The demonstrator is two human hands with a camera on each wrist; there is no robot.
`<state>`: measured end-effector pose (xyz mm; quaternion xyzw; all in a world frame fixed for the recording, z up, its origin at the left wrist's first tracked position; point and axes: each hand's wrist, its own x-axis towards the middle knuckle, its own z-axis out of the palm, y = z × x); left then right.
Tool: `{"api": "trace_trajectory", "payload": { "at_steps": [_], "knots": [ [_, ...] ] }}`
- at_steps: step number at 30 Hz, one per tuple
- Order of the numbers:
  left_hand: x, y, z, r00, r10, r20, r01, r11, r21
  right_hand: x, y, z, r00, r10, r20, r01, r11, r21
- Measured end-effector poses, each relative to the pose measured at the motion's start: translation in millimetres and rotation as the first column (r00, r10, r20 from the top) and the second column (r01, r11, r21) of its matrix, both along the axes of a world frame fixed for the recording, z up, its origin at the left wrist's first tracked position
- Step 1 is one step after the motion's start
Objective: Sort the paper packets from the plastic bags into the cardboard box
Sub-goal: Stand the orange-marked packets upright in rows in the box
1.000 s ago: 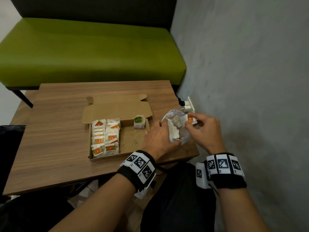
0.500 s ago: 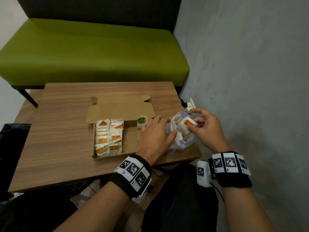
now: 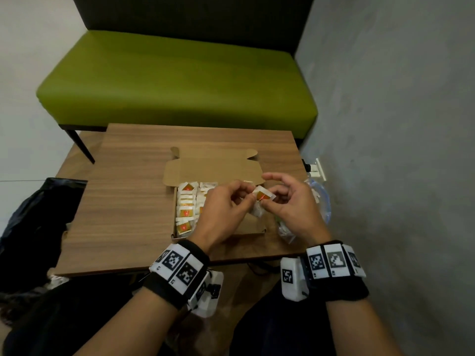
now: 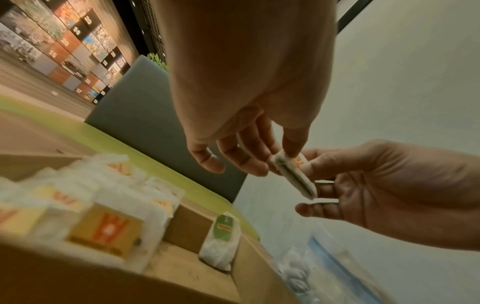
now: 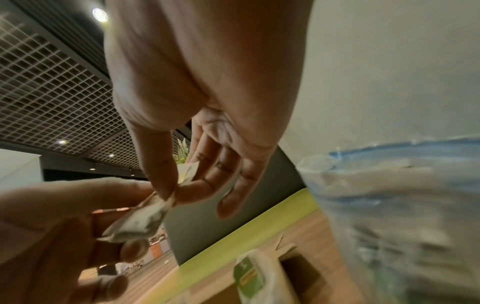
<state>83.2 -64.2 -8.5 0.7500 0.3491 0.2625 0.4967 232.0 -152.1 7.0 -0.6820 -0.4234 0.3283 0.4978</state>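
A white paper packet (image 3: 262, 196) with an orange label hangs in the air over the right half of the open cardboard box (image 3: 253, 226). My left hand (image 3: 247, 199) pinches one end of the packet (image 4: 293, 174) between thumb and fingers. My right hand (image 3: 267, 204) pinches its other end (image 5: 145, 222). Rows of orange-labelled packets (image 3: 185, 213) fill the box's left side. A single green-labelled packet (image 4: 223, 236) stands at the box's far right corner. The clear plastic bag (image 3: 324, 201) with more packets lies on the table by the right hand.
The box's lid (image 3: 213, 173) lies folded back on the wooden table (image 3: 128, 201). A green bench (image 3: 177, 80) stands behind the table. The grey wall (image 3: 398, 150), with a plugged socket (image 3: 315, 168), runs close on the right. A black bag (image 3: 33, 222) sits left.
My right hand drew an orange-labelled packet out of the plastic bag and carried it left over the box. My left hand let go of the bag and took hold of the packet.
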Motion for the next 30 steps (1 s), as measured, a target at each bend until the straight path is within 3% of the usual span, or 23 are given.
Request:
{"api": "trace_trajectory", "payload": {
  "at_steps": [3, 6, 10, 14, 19, 23, 30],
  "knots": [
    [-16.0, 11.7, -0.7, 1.0, 0.003, -0.019, -0.003, 1.0, 0.016, -17.0, 12.9, 1.7, 0.999, 0.017, -0.043, -0.016, 1.0, 0.025],
    [-36.1, 24.3, -0.2, 0.995, 0.079, 0.054, -0.077, 0.996, -0.048, -32.7, 29.5, -2.2, 0.997, -0.02, -0.079, 0.02, 1.0, 0.001],
    [-64.9, 35.8, 0.1, 0.985, 0.146, 0.086, -0.132, 0.98, -0.152, -58.1, 48.5, -14.0, 0.998, 0.047, -0.037, -0.049, 0.996, -0.077],
    [-88.7, 46.4, -9.4, 0.987, 0.163, -0.004, -0.162, 0.974, -0.158, -77.8, 58.9, -21.6, 0.994, 0.083, 0.075, -0.076, 0.992, -0.098],
    [-115.8, 61.0, -25.2, 0.95, 0.198, -0.242, -0.197, 0.98, 0.029, -74.1, 56.9, -30.5, 0.964, 0.147, 0.222, -0.101, 0.974, -0.205],
    [-124.0, 63.8, -31.4, 0.821, 0.152, -0.551, -0.015, 0.969, 0.245, -68.4, 51.0, -35.4, 0.947, 0.208, 0.244, -0.136, 0.95, -0.282],
    [-105.3, 56.7, -31.1, 0.764, 0.155, -0.627, 0.138, 0.909, 0.394, -95.3, 54.9, -47.7, 0.871, 0.243, 0.428, -0.092, 0.935, -0.344]
  ]
}}
